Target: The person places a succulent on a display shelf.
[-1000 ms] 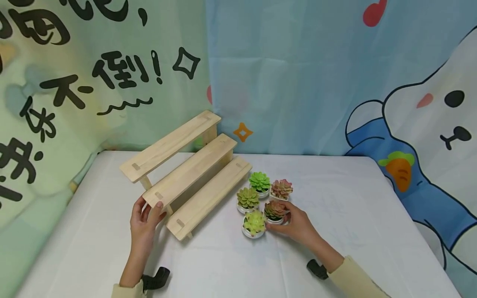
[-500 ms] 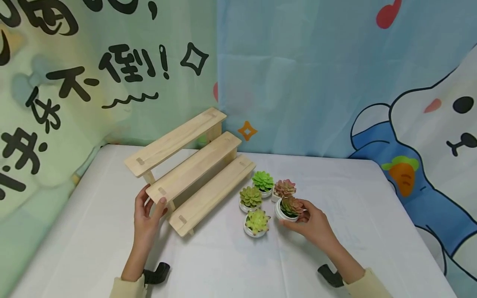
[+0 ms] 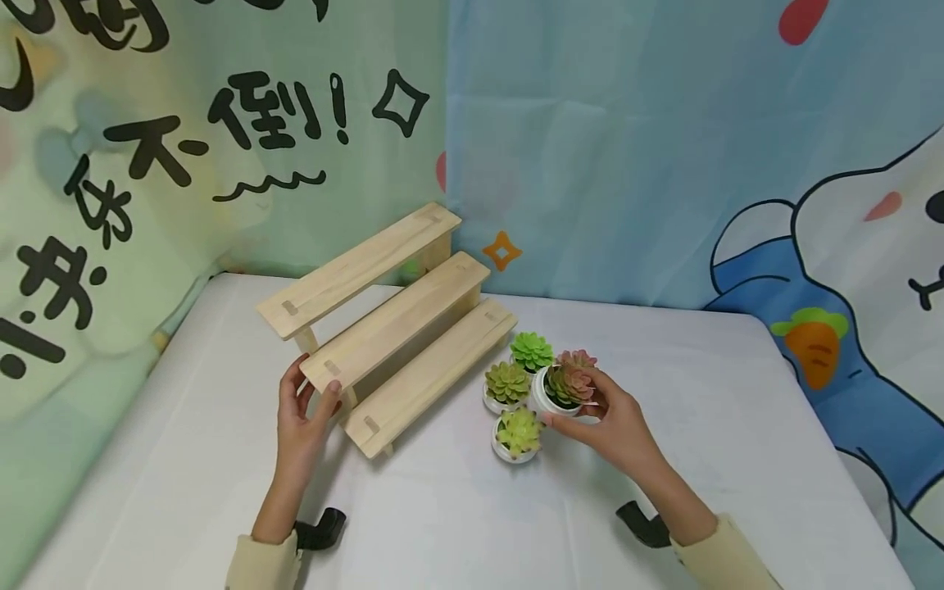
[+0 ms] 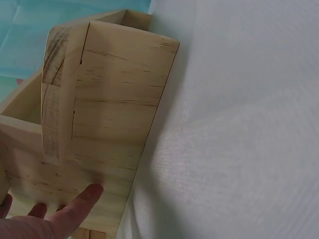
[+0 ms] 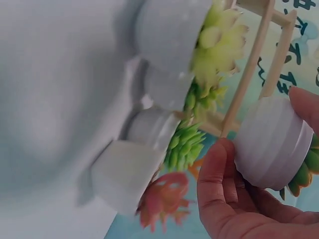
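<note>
My right hand (image 3: 615, 422) holds a potted succulent (image 3: 562, 388) with reddish-green leaves, its round white pot (image 5: 271, 142) pinched between thumb and fingers. In the right wrist view that pot is tilted and off the table. Beside it are a bright green succulent (image 3: 532, 351), an olive-green succulent (image 3: 507, 382) and a yellow-green succulent (image 3: 519, 430). A pink succulent (image 5: 167, 196) in an angular white pot is partly hidden behind the held one in the head view. My left hand (image 3: 302, 422) touches the side panel of a three-tier wooden plant stand (image 3: 398, 319) with its fingertips.
The stand sits at a slant on a white-covered table (image 3: 442, 524). Behind it hangs a printed cloth backdrop (image 3: 605, 164). Black wrist mounts (image 3: 322, 529) show below both hands.
My right hand has lifted the reddish-green succulent out of the group, first to the right, then up and back toward the left. My left hand stays at the stand; the head view has shifted slightly.
</note>
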Demonstrator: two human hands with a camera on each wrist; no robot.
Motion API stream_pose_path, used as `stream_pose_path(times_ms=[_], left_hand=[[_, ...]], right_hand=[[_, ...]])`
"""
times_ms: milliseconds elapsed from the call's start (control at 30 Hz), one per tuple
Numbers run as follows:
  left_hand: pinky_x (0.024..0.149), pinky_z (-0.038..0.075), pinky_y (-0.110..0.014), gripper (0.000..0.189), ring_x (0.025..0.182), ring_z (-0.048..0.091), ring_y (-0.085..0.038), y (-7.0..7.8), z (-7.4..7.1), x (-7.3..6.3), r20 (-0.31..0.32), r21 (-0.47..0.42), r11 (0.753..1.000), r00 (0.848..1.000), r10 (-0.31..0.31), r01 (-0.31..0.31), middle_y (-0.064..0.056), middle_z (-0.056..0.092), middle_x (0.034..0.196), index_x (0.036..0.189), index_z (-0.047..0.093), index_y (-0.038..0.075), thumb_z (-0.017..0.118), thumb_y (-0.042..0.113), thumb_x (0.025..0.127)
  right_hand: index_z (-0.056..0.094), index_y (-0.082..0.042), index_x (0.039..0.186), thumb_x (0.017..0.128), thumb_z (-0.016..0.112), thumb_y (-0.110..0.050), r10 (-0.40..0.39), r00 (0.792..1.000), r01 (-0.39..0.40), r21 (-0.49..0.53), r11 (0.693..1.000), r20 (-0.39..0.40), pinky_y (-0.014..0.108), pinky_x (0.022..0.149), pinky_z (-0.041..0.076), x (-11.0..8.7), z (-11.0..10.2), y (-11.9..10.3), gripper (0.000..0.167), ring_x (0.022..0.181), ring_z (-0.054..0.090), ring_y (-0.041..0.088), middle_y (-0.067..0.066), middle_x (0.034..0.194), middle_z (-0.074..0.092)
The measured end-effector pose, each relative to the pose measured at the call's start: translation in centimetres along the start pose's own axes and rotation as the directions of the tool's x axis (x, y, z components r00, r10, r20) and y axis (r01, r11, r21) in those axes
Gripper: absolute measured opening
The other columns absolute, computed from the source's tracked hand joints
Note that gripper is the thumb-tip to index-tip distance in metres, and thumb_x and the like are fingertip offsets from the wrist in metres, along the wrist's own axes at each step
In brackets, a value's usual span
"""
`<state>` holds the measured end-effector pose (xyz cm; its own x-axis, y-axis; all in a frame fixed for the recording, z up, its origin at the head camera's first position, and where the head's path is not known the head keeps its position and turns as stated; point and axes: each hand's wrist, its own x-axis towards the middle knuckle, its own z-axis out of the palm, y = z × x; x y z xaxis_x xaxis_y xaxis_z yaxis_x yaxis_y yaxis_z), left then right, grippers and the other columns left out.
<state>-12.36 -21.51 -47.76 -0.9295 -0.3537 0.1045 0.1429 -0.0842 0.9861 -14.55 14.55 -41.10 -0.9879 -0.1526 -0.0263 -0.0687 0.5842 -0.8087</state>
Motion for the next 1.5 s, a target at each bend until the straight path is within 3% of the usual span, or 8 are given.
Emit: stream_pose_path(times_ms=[233,433,533,633,767,867,1000,1500], left_hand=[[0.083,0.054,-0.018,0.060,0.127,0.041,-0.017,0.0,0.0,0.4,0.004,0.006,1.000,1.000,0.003,-0.003,-0.014,0.036,0.140,0.148,0.029,0.001,0.057,-0.001,0.095],[0.083,0.052,-0.015,0.060,0.129,0.040,-0.021,0.0,-0.3,0.5,0.018,0.013,1.000,1.000,0.012,-0.013,-0.016,0.036,0.140,0.147,0.029,-0.001,0.057,-0.002,0.094],[0.084,0.052,-0.014,0.060,0.130,0.039,-0.024,0.2,-0.5,0.6,0.029,0.022,1.000,0.999,0.022,-0.023,-0.017,0.036,0.140,0.147,0.029,-0.001,0.057,-0.001,0.094],[0.085,0.050,-0.012,0.060,0.131,0.039,-0.028,0.4,-0.7,0.7,0.035,0.057,0.998,0.999,0.019,-0.021,-0.018,0.037,0.140,0.147,0.029,0.000,0.058,0.001,0.095],[0.087,0.045,-0.010,0.060,0.131,0.040,-0.031,0.7,-1.0,0.5,0.048,0.116,0.993,0.999,0.004,-0.009,-0.019,0.037,0.140,0.148,0.029,0.001,0.058,0.005,0.095],[0.088,0.044,-0.009,0.061,0.132,0.040,-0.032,0.7,-1.1,0.5,0.053,0.133,0.991,0.999,-0.004,-0.003,-0.019,0.037,0.141,0.147,0.028,0.000,0.059,0.005,0.095],[0.088,0.044,-0.009,0.060,0.132,0.040,-0.032,0.6,-1.1,0.6,0.047,0.138,0.990,0.999,-0.009,0.002,-0.020,0.037,0.142,0.147,0.029,-0.001,0.059,0.005,0.095],[0.086,0.046,-0.012,0.061,0.132,0.040,-0.032,0.3,-0.9,0.4,0.047,0.140,0.990,0.999,-0.028,0.021,-0.019,0.038,0.142,0.147,0.030,0.000,0.060,0.007,0.095]], right_hand=[[0.045,0.003,0.140,0.082,0.079,-0.013,-0.096,0.995,0.095,0.055,0.994,0.013,0.032,0.081,0.055,1.5,1.0,-1.5,0.070,0.096,0.058,0.021,0.020,0.123,0.056],[0.046,0.004,0.138,0.082,0.078,-0.007,-0.169,0.985,0.162,0.133,0.978,0.045,0.026,0.078,0.054,2.5,2.0,-3.1,0.066,0.092,0.058,0.010,0.019,0.120,0.057],[0.047,0.003,0.137,0.081,0.078,-0.007,-0.177,0.983,0.168,0.142,0.975,0.051,0.033,0.080,0.055,2.9,2.7,-4.0,0.065,0.090,0.060,0.013,0.019,0.120,0.058],[0.047,0.003,0.138,0.081,0.079,-0.010,-0.168,0.984,0.160,0.125,0.979,0.057,0.049,0.110,0.035,3.2,3.4,-4.9,0.066,0.090,0.064,0.022,0.019,0.118,0.060],[0.044,0.001,0.142,0.081,0.080,-0.015,-0.137,0.987,0.125,0.131,0.983,0.085,0.053,0.111,0.032,3.3,4.3,-5.7,0.073,0.097,0.063,0.029,0.020,0.123,0.059],[0.043,0.000,0.142,0.081,0.080,-0.016,-0.136,0.984,0.115,0.171,0.979,0.113,0.037,0.085,0.055,3.3,5.0,-6.0,0.073,0.100,0.061,0.027,0.019,0.127,0.056],[0.045,-0.001,0.141,0.081,0.080,-0.016,-0.144,0.981,0.118,0.196,0.974,0.127,0.029,0.074,0.055,3.6,6.0,-6.4,0.071,0.091,0.062,0.025,0.019,0.124,0.057],[0.047,0.002,0.138,0.080,0.080,-0.013,-0.154,0.969,0.090,0.301,0.949,0.195,0.030,0.075,0.054,3.9,10.2,-7.0,0.069,0.089,0.061,0.022,0.020,0.122,0.058]])
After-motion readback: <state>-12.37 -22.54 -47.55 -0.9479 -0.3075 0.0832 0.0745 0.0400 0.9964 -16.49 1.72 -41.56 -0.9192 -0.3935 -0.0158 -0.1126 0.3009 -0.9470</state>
